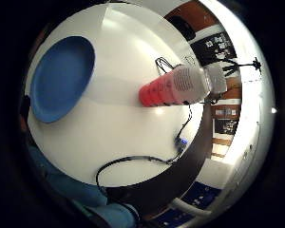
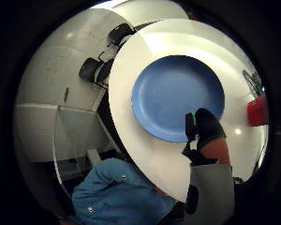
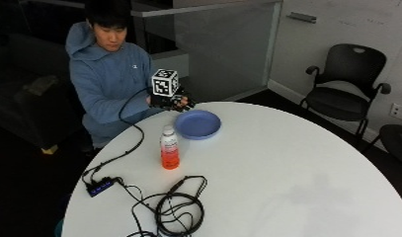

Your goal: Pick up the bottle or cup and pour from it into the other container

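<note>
Gloved, my right hand [image 3: 169, 101] hangs above the table's [image 3: 286, 168] near edge, beside the blue plate [image 3: 198, 124], holding nothing; I cannot tell how its fingers lie; the bottle [image 3: 169, 148] stands upright, apart, capped. Little-finger view: bottle [image 1: 180, 85] untouched on the table [image 1: 123, 142]. Thumb view: plate [image 2: 178, 96] bare; picking up and pouring remain.

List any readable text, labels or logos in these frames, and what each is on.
None legible.
Clear plastic bottle of red drink: pale label band, print too blurred to read.
Person's blue hooded sweatshirt: small chest mark, too small to read.
Round blue plastic bowl and round white table: no text visible.
</note>
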Available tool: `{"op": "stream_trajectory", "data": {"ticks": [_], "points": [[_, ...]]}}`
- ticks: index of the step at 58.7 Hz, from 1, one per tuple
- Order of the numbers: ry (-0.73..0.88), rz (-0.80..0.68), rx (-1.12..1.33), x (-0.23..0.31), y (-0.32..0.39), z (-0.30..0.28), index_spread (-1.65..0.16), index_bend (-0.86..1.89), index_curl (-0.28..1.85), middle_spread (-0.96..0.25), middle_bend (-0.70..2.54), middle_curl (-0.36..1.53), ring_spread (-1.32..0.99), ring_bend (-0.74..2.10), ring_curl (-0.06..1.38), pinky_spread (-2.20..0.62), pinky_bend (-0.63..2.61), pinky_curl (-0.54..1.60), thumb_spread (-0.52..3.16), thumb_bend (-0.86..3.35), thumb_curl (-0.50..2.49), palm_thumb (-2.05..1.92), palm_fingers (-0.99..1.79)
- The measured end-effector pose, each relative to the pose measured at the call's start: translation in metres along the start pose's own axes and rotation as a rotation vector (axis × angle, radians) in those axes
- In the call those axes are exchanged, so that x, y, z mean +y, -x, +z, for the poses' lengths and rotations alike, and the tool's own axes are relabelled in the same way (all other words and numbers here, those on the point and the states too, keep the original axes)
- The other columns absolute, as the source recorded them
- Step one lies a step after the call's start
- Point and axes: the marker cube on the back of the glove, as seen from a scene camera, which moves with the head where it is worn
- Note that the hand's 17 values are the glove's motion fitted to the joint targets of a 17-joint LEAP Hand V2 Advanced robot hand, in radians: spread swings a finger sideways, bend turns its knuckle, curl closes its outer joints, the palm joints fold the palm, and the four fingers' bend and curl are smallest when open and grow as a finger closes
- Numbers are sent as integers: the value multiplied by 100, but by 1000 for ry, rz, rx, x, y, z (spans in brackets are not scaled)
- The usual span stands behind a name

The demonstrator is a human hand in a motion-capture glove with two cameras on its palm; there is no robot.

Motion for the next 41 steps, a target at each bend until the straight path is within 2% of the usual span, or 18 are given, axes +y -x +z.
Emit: {"op": "stream_trajectory", "data": {"ticks": [6, 14, 41], "points": [[-1, -3, 16, 1, 0, -1, -29, 19, 13, -2, 18, 8, 12, 30, 9, 15, 38, 10, 60, 40, 19, 69, 27], [-7, -4, 17, 4, -3, -6, -35, 18, 19, -2, 18, 14, 16, 31, 14, 20, 41, 14, 81, 35, 25, 74, 24], [-67, 17, 69, 31, -28, -33, -38, 17, 27, -2, 18, 23, 19, 35, 21, 23, 44, 19, 99, 15, 38, 83, 19]]}}
